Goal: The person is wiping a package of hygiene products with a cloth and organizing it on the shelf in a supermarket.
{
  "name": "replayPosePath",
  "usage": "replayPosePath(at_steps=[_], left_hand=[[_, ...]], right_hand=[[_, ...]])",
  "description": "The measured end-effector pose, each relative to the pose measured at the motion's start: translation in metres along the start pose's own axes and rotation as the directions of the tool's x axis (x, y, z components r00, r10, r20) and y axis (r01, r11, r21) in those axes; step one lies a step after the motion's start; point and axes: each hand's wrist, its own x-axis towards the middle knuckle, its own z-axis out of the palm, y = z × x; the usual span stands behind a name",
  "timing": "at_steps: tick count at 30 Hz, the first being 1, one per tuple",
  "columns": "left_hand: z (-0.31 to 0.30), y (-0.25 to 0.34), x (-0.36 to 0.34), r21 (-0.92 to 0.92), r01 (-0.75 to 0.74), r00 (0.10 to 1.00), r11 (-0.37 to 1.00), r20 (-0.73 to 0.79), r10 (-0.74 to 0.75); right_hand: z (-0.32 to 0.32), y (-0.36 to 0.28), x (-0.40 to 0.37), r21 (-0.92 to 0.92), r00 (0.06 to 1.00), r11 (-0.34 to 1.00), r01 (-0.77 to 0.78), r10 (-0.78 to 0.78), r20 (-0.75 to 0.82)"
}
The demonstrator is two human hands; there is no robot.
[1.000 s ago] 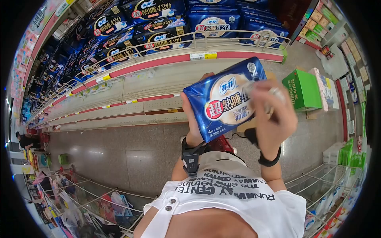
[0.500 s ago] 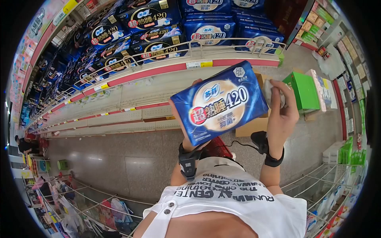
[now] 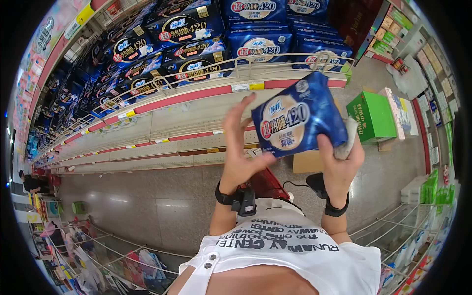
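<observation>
A long white-and-red metal shelf rack point(image 3: 196, 105) fills the upper left. Rows of dark blue plastic packs point(image 3: 191, 24) sit behind a wire rail on its top tier, while the lower tiers are bare. Below it runs a grey tiled floor point(image 3: 147, 196). A green carton point(image 3: 374, 115) stands at the right, with a brown cardboard box point(image 3: 307, 161) nearer the person.

A glossy blue plastic pack with a pale oval label point(image 3: 295, 115) is held up in front of the rack, printed face towards the camera. Its long axis tilts from lower left to upper right. It lies directly above the right hand point(image 3: 339, 162) and up and to the right of the left hand point(image 3: 241, 147), so the right hand is the nearer.

The right hand is closed on the pack's lower right edge, thumb on the front, and also bunches a small white cloth point(image 3: 348, 140) against it. The left hand is open with fingers spread. Its thumb is just beside the pack's lower left corner, but whether it touches I cannot tell.
</observation>
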Motion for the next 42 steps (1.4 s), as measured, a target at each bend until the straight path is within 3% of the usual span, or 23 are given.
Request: replayPosePath(at_steps=[1, 2, 3, 5, 7, 8, 9, 11, 13, 14, 15, 17, 20, 23, 25, 27, 31, 33, 34, 37, 39, 41, 42], left_hand=[[0.001, 0.002, 0.002, 0.0, 0.001, 1.0, 1.0, 0.0, -0.001], [0.005, 0.007, 0.005, 0.146, -0.12, 0.988, 0.982, 0.112, 0.104], [0.01, 0.014, 0.008, 0.274, -0.249, 0.954, 0.929, 0.234, 0.187], [0.013, 0.015, 0.007, 0.363, -0.233, 0.958, 0.902, 0.244, 0.149], [0.013, 0.0, -0.001, 0.315, -0.198, 0.977, 0.928, 0.141, 0.161], [0.014, -0.003, -0.012, 0.239, -0.035, 0.996, 0.97, 0.092, 0.013], [0.019, 0.002, -0.014, 0.239, -0.035, 0.996, 0.97, 0.092, 0.013], [0.03, 0.017, -0.015, -0.202, 0.211, 0.974, 0.957, -0.043, -0.223], [0.031, 0.016, -0.02, -0.221, 0.261, 0.964, 0.94, 0.019, -0.264], [0.034, 0.015, -0.023, -0.34, 0.36, 0.928, 0.869, 0.04, -0.369], [0.037, 0.013, -0.026, -0.451, 0.447, 0.882, 0.773, 0.076, -0.466], [0.043, 0.006, -0.03, -0.55, 0.464, 0.864, 0.694, 0.107, -0.493], [0.049, 0.007, -0.028, -0.6, 0.399, 0.878, 0.693, 0.033, -0.477], [0.041, 0.023, -0.018, -0.395, 0.431, 0.874, 0.812, -0.041, -0.484], [0.039, 0.022, -0.016, -0.19, 0.287, 0.942, 0.939, -0.121, -0.313], [0.031, 0.016, -0.018, -0.201, 0.292, 0.944, 0.935, -0.097, -0.315], [0.017, 0.004, -0.019, -0.289, 0.252, 0.958, 0.924, -0.059, -0.279], [-0.003, -0.031, -0.015, -0.496, 0.57, 0.793, 0.655, 0.122, -0.597], [-0.005, -0.03, -0.017, -0.496, 0.568, 0.794, 0.657, 0.121, -0.596], [0.002, 0.006, -0.023, -0.376, 0.3, 0.936, 0.877, 0.294, -0.194], [0.016, 0.039, -0.018, -0.393, 0.327, 0.941, 0.859, 0.221, -0.257], [0.018, 0.042, -0.021, 0.106, -0.045, 0.984, 0.993, 0.178, 0.025], [0.033, 0.043, -0.023, 0.067, -0.065, 0.996, 0.996, 0.069, 0.061]], right_hand=[[0.002, -0.004, 0.001, -0.197, 0.99, 0.971, 0.139, -0.132, 0.047], [0.006, -0.007, 0.001, -0.23, 0.978, 0.951, 0.205, -0.193, 0.075], [0.011, -0.013, 0.0, -0.141, 0.975, 0.969, 0.203, -0.187, 0.121], [0.016, -0.015, -0.004, -0.092, 0.962, 0.966, 0.242, -0.227, 0.152], [0.014, -0.012, -0.006, -0.01, 0.955, 0.98, 0.199, -0.192, 0.225], [0.012, -0.01, -0.006, 0.066, 0.941, 0.987, 0.148, -0.161, 0.297], [0.01, -0.01, -0.005, 0.067, 0.941, 0.987, 0.148, -0.161, 0.297], [0.004, -0.013, -0.001, 0.341, 0.949, 0.927, -0.158, 0.046, 0.313], [0.001, -0.02, 0.003, 0.404, 0.95, 0.904, -0.139, 0.007, 0.312], [0.005, -0.022, 0.003, 0.153, 0.972, 0.979, 0.133, -0.159, 0.172], [0.009, -0.025, 0.003, -0.141, 0.932, 0.921, 0.363, -0.354, 0.082], [0.018, -0.029, 0.004, -0.15, 0.909, 0.897, 0.415, -0.413, 0.05], [0.027, -0.027, 0.009, -0.262, 0.818, 0.79, 0.554, -0.575, -0.003], [0.032, -0.028, 0.017, -0.181, 0.772, 0.752, 0.633, -0.63, 0.083], [0.03, -0.036, 0.013, -0.111, 0.8, 0.797, 0.594, -0.568, 0.193], [0.029, -0.04, 0.007, -0.051, 0.768, 0.847, 0.529, -0.452, 0.454], [0.032, -0.009, -0.008, -0.057, 0.787, 0.854, 0.517, -0.448, 0.424], [0.029, -0.009, -0.004, -0.075, 0.796, 0.856, 0.511, -0.439, 0.417], [0.028, -0.006, -0.001, -0.079, 0.84, 0.879, 0.47, -0.418, 0.347], [0.023, -0.003, 0.001, -0.081, 0.884, 0.897, 0.434, -0.407, 0.23], [0.021, -0.004, -0.003, 0.195, 0.99, 0.976, 0.097, -0.115, 0.082], [0.018, -0.01, -0.004, 0.263, 0.994, 0.964, 0.025, -0.053, 0.099], [0.017, -0.013, -0.005, 0.28, 0.994, 0.96, -0.013, -0.017, 0.106]])
